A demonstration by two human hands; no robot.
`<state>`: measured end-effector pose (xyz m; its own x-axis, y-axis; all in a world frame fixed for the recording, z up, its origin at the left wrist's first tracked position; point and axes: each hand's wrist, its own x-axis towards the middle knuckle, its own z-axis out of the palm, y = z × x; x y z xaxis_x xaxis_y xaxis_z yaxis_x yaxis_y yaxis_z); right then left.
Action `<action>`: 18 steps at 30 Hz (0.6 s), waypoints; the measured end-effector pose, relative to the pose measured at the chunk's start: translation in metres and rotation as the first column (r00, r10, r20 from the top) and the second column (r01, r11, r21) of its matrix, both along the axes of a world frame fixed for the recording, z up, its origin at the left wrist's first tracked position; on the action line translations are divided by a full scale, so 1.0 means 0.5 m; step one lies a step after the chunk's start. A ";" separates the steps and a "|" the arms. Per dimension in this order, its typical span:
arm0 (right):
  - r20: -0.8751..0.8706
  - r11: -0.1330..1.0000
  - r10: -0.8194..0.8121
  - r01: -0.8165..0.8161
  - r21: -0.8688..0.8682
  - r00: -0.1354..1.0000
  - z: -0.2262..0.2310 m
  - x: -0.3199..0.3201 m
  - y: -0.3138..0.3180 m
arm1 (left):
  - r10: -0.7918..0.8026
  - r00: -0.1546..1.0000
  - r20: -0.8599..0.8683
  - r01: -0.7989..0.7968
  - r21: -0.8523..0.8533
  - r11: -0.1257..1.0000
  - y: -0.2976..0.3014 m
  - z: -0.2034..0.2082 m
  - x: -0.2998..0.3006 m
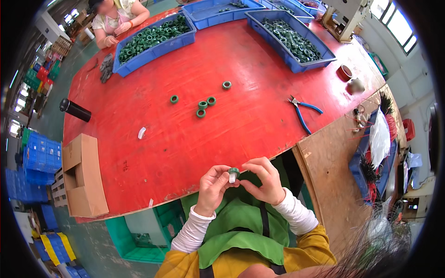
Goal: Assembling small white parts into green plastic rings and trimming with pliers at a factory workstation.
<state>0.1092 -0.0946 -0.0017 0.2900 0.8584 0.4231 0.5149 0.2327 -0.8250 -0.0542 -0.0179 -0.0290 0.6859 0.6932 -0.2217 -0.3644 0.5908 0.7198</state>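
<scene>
Just off the near edge of the red table, my left hand [212, 189] pinches a small green ring [234, 171] between thumb and fingers. A white strip [232, 178] sits against the ring's near side. My right hand [265, 181] is close on the other side, its thumb and forefinger apart around the ring; whether a fingertip touches the strip cannot be made out. Farther out on the table are several loose green rings [202, 105]. Left of them a curved white piece [142, 133] lies by itself.
Blue trays [126, 69] of green rings stand along the far side, where a person [116, 21] works. Blue-handled pliers [303, 113] lie at right. A black bottle [75, 110] and a cardboard box [95, 185] are at left, and a green crate [118, 243] is below the edge.
</scene>
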 end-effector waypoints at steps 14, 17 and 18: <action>0.462 0.968 -0.066 -0.055 0.243 0.885 0.005 0.007 0.031 | 0.101 0.991 0.090 -0.084 -0.176 0.981 -0.019 -0.017 0.029; 0.418 0.973 -0.104 0.005 0.232 0.903 -0.026 -0.014 0.010 | 0.147 0.984 0.103 -0.124 -0.208 0.970 -0.021 -0.009 0.039; 0.424 0.968 -0.150 0.046 0.245 0.893 -0.033 -0.023 0.002 | 0.167 0.978 0.123 -0.139 -0.214 0.967 -0.020 -0.008 0.042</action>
<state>0.0979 -0.0936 -0.0184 0.1098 0.7036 0.7021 0.8396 0.3124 -0.4443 -0.0333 -0.0279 -0.0331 0.6092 0.7424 -0.2788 -0.5499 0.6488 0.5260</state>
